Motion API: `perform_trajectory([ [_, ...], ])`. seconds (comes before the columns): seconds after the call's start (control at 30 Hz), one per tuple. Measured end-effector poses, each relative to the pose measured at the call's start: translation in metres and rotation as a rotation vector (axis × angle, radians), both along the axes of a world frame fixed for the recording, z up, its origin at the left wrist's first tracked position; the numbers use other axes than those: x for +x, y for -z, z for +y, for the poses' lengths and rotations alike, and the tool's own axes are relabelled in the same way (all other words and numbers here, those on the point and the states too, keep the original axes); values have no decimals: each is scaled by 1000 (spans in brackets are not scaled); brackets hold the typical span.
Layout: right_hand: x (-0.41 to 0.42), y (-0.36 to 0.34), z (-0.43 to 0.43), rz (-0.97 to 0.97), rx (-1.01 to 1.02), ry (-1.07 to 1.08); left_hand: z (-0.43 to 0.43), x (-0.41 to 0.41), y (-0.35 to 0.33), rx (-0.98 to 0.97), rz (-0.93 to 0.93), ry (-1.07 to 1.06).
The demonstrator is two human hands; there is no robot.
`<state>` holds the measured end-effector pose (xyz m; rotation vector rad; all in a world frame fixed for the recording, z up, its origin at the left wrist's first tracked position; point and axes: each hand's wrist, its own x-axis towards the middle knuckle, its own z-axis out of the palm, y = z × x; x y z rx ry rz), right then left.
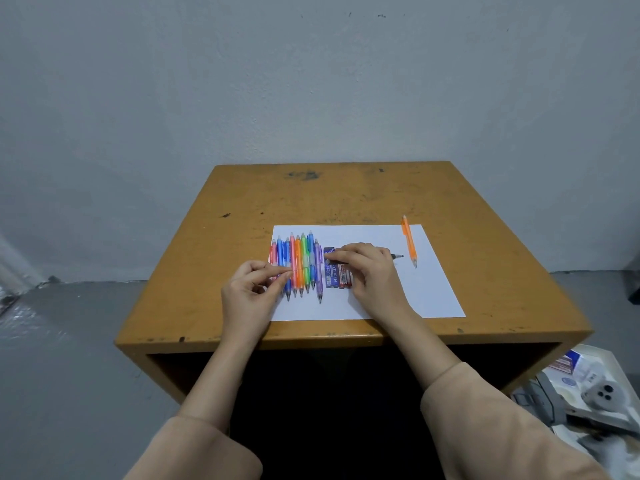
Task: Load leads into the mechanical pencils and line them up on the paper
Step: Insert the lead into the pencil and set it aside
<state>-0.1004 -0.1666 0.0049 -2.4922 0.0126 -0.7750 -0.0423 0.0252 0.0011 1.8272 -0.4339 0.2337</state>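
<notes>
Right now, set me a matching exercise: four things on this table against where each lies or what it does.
1 lone orange pencil
2 purple pencil
3 blue lead box
4 left hand

A pinches a thin lead
B right end of the pencil row
C near the right edge of the paper
D beside the red lead box

Pairs: 1-C, 2-B, 3-D, 4-A.

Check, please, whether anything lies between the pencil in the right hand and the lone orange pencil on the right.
Nothing visible does: only bare paper separates the dark pencil in the right hand from the orange pencil.
</notes>
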Motion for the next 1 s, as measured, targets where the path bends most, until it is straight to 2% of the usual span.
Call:
perform_trajectory([
  [0.6, 0, 2, 0, -52, -14, 23, 1, 1, 1, -11, 49, 10],
  [1.0, 1, 4, 0, -83, -74, 7, 1, 1, 1, 17, 18, 10],
])
